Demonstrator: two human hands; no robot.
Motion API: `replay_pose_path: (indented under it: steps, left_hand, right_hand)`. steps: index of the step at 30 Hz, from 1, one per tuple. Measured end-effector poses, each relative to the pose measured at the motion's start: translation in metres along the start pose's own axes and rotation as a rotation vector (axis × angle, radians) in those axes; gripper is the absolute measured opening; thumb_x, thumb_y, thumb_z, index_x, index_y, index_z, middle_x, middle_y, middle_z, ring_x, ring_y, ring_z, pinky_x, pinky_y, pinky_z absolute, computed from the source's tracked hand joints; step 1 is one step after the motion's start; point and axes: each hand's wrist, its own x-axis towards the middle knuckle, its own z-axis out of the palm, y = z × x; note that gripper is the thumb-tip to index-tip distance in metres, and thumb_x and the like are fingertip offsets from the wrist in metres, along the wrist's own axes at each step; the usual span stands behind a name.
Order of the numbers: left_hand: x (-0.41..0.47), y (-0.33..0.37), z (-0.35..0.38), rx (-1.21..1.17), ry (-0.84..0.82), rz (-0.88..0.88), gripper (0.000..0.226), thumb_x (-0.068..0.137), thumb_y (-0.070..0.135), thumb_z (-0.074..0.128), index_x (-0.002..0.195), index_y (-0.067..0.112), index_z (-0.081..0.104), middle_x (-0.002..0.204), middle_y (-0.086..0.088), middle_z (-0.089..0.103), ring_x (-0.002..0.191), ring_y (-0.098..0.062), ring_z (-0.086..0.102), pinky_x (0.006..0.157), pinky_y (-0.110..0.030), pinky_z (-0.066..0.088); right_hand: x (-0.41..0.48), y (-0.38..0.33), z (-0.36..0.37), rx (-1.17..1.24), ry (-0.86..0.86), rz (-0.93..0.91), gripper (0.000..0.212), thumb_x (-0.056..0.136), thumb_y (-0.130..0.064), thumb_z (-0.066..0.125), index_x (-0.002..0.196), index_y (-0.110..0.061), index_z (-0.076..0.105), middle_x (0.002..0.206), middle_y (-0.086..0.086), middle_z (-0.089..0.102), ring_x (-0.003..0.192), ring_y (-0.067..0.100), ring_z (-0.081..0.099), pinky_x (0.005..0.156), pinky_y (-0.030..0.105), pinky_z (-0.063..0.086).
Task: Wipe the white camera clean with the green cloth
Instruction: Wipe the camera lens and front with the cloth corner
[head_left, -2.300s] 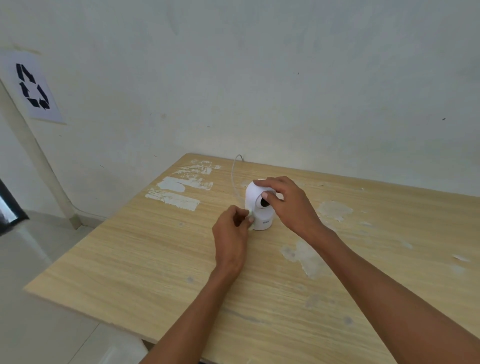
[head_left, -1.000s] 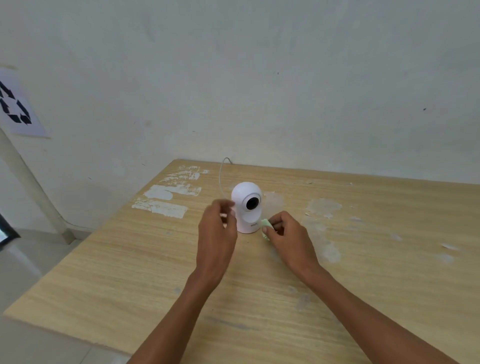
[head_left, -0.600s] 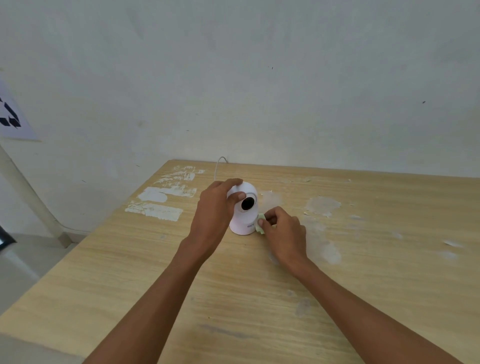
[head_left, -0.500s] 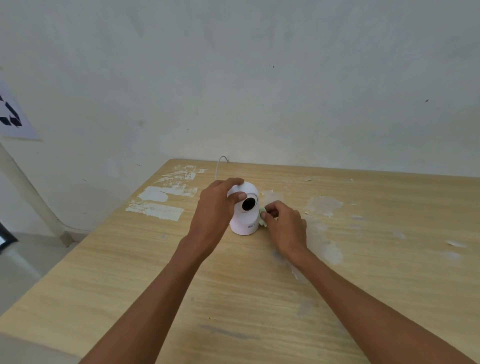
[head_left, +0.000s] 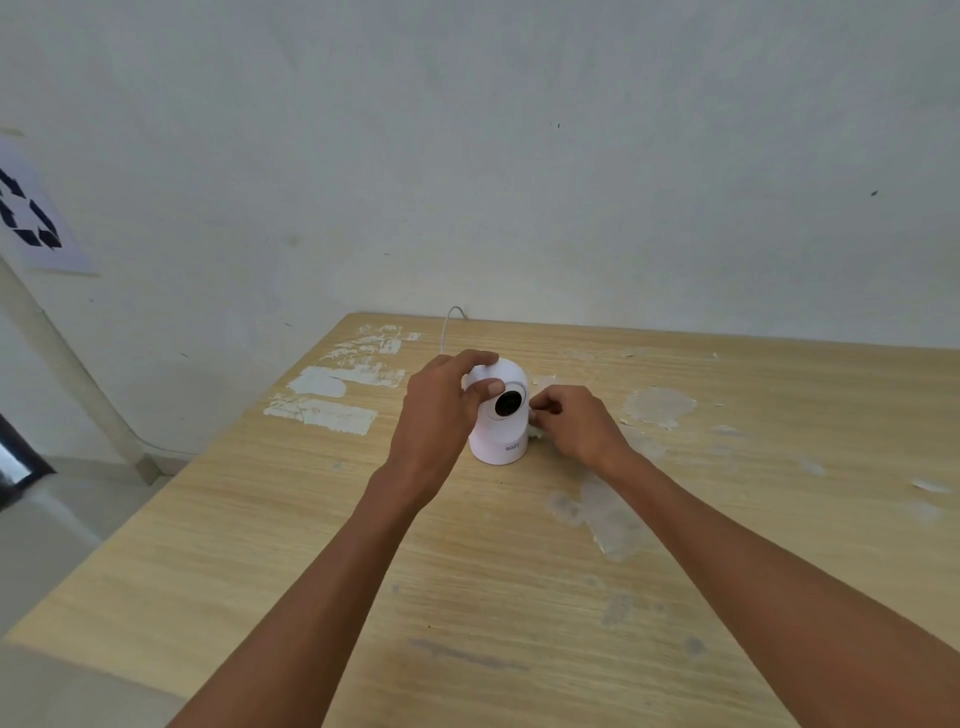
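Wood-grain surface (head_left: 467, 597), pale, with worn white patches; both forearms reach in from the near edge toward the middle. Left hand (head_left: 441, 410) grips the white camera (head_left: 498, 421) from its left side: fingers (head_left: 475, 358) curl over the top of the dome, thumb pressed on the front just left of the dark lens. Clenched on it, steadying. Right hand (head_left: 576, 426) sits just right of the camera base, fingers pinched on the green cloth (head_left: 535, 430); only a small pale-green scrap shows between fingertips and camera body, rest hidden in the hand. Cloth touches or nearly touches the lower right side of the camera, can't tell which. Camera stands upright, long axis vertical, lens facing the near edge, roughly mid-surface toward the far-left corner. Key relation: camera lies directly left of the cloth-holding fingers, so right hand is the wiping hand and left is the brace; wipe likely goes leftward and up over the dome and lens. Judgement: wiping under way or about to start on the right flank, most of the body not yet covered. Left thumb blocks part of the front face. Behind the camera a thin white cable (head_left: 448, 325) runs to the far edge by the wall (head_left: 519, 182). Recycling sign (head_left: 31, 213) on the wall at far left.
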Motion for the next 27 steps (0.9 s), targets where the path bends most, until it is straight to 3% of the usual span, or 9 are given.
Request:
replay_pose_path:
  steps: [10, 14, 18, 21, 24, 27]
  left_hand:
    - [-0.002, 0.005, -0.002, -0.003, -0.016, -0.006, 0.03, 0.098, 0.028, 0.067, 0.128, 0.028, 0.07, 0.118, -0.002, 0.064, 0.099, -0.023, 0.063, 0.091, -0.043, 0.055]
    - [-0.004, 0.007, -0.004, -0.022, -0.018, -0.014, 0.03, 0.098, 0.026, 0.068, 0.128, 0.026, 0.071, 0.12, -0.004, 0.065, 0.099, -0.024, 0.062, 0.092, -0.044, 0.056]
    - [-0.005, 0.009, -0.004, -0.008, -0.021, -0.014, 0.03, 0.098, 0.026, 0.068, 0.128, 0.025, 0.071, 0.119, -0.006, 0.066, 0.1, -0.026, 0.064, 0.092, -0.047, 0.056]
    - [-0.004, 0.008, -0.005, -0.005, -0.02, -0.012, 0.03, 0.098, 0.027, 0.068, 0.127, 0.026, 0.071, 0.12, -0.005, 0.066, 0.099, -0.025, 0.064, 0.091, -0.045, 0.056]
    - [-0.004, 0.008, -0.005, 0.003, -0.017, -0.008, 0.03, 0.098, 0.027, 0.068, 0.128, 0.026, 0.071, 0.119, -0.005, 0.066, 0.099, -0.024, 0.064, 0.09, -0.045, 0.056]
    - [-0.005, 0.008, -0.004, 0.0, -0.012, -0.006, 0.03, 0.098, 0.027, 0.067, 0.128, 0.026, 0.071, 0.119, -0.006, 0.066, 0.099, -0.025, 0.064, 0.09, -0.046, 0.056]
  right_hand:
    - [-0.03, -0.008, -0.008, 0.171, 0.11, 0.008, 0.009, 0.09, -0.017, 0.071, 0.096, -0.012, 0.073, 0.094, 0.002, 0.073, 0.085, 0.016, 0.067, 0.064, 0.02, 0.045]
    - [-0.034, -0.013, -0.008, 0.282, 0.188, 0.0, 0.01, 0.089, -0.02, 0.072, 0.095, -0.013, 0.073, 0.093, 0.001, 0.074, 0.089, 0.017, 0.069, 0.076, 0.027, 0.051]
    - [-0.039, -0.008, 0.002, 0.185, 0.115, 0.086, 0.012, 0.09, -0.016, 0.07, 0.095, -0.006, 0.073, 0.095, 0.008, 0.074, 0.093, 0.027, 0.07, 0.078, 0.038, 0.054]
    - [-0.032, -0.018, -0.001, 0.234, 0.208, 0.034, 0.009, 0.091, -0.017, 0.069, 0.095, -0.011, 0.073, 0.093, 0.002, 0.074, 0.088, 0.022, 0.069, 0.072, 0.031, 0.051]
    - [-0.027, -0.031, -0.005, 0.328, 0.3, -0.049, 0.01, 0.092, -0.017, 0.068, 0.1, -0.014, 0.074, 0.096, -0.001, 0.074, 0.09, 0.014, 0.068, 0.079, 0.028, 0.053]
    - [-0.032, -0.021, 0.0, 0.228, 0.214, 0.005, 0.013, 0.094, -0.017, 0.066, 0.104, -0.012, 0.072, 0.101, 0.001, 0.074, 0.093, 0.017, 0.068, 0.078, 0.027, 0.048]
